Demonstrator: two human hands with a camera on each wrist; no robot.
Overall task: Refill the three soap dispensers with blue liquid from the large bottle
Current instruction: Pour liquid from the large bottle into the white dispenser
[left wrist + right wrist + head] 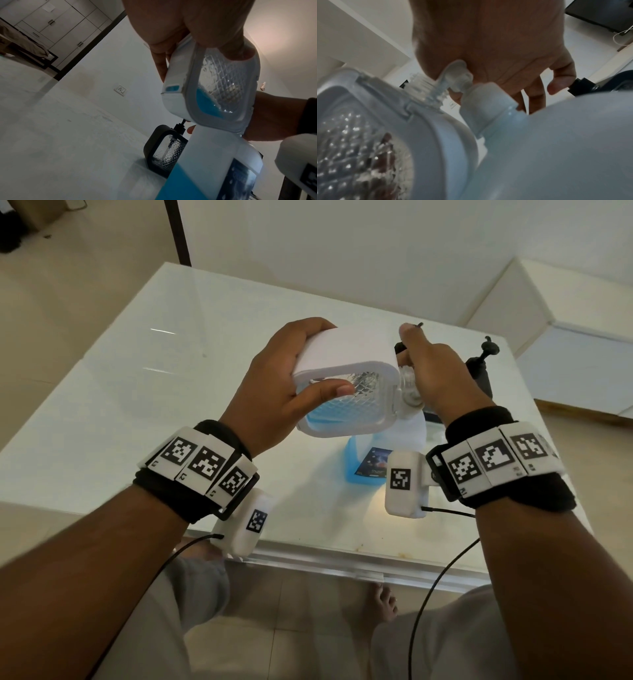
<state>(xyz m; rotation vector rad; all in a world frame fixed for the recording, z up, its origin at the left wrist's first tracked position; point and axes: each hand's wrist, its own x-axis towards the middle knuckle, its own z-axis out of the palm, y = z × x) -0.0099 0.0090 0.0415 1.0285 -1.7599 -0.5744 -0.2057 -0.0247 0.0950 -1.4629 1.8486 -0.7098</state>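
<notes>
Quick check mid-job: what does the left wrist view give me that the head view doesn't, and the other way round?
Only the left wrist view shows a black dispenser standing on the table, seemingly empty, plus a wall socket.

Only the head view shows the right hand at the white dispenser's neck, a black pump behind it, and both wristbands.

Both show the left hand gripping the tilted white dispenser with some blue liquid, above the large bottle.

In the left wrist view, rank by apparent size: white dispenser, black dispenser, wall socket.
1. white dispenser, though nearness to the camera inflates it
2. black dispenser, partly hidden behind the large bottle
3. wall socket
</notes>
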